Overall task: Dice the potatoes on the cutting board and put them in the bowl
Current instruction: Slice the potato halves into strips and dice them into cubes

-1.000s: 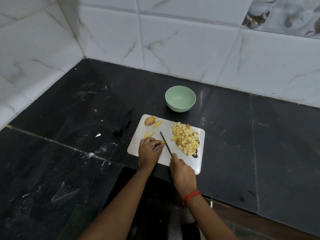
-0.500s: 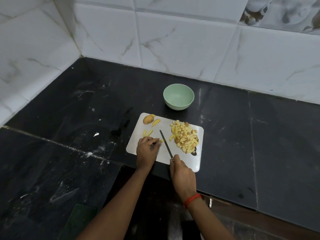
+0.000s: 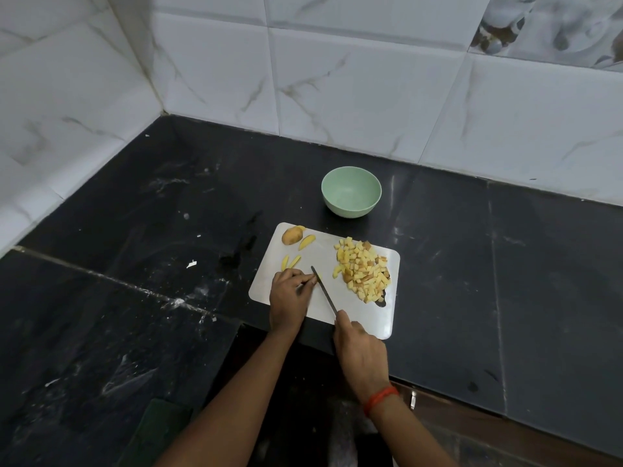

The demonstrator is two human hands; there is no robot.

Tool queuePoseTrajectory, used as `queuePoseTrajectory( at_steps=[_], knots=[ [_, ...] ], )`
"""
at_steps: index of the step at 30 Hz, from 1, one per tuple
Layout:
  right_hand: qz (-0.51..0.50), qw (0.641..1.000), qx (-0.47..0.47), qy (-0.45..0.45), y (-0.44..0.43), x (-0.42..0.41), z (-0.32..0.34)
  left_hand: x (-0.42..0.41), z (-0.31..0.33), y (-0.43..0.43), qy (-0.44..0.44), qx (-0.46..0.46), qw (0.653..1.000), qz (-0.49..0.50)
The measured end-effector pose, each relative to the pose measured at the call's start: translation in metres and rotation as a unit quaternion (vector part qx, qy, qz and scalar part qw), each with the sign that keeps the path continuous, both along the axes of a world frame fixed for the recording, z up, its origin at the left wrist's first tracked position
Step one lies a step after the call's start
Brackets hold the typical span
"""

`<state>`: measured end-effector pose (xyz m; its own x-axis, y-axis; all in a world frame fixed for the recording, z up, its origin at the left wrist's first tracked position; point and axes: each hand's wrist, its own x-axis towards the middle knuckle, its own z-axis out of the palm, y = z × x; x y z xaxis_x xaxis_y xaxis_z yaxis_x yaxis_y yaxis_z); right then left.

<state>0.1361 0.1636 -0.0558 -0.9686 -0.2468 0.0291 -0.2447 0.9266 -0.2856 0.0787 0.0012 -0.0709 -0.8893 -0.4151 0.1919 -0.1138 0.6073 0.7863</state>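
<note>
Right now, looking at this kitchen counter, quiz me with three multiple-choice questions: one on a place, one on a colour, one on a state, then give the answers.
1. Where on the white rectangular cutting board is the pile of diced yellow potato? A far-left corner; B right side; C off the board.
2. What colour is the small round bowl? A red; B pale green; C white.
3. The right hand: A lies flat; B lifts the bowl; C grips the slim dark knife.
Answers: B, the heap lies right of the blade; B, its wall is mint-toned; C, the fingers curl round the handle.
</note>
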Motion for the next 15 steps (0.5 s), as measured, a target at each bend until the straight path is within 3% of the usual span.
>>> queuePoseTrajectory(
  at_steps=[7,15],
  knots=[
    [-0.037,0.997,-0.009,0.068,0.013,-0.011,0.015,-0.002,-0.001,0.001,-0.012,-0.002,1.000,0.005],
    [-0.076,0.974,-0.189,0.096,0.018,-0.032,0.008,-0.011,0.002,0.012,-0.022,-0.101,0.994,-0.023]
  ],
)
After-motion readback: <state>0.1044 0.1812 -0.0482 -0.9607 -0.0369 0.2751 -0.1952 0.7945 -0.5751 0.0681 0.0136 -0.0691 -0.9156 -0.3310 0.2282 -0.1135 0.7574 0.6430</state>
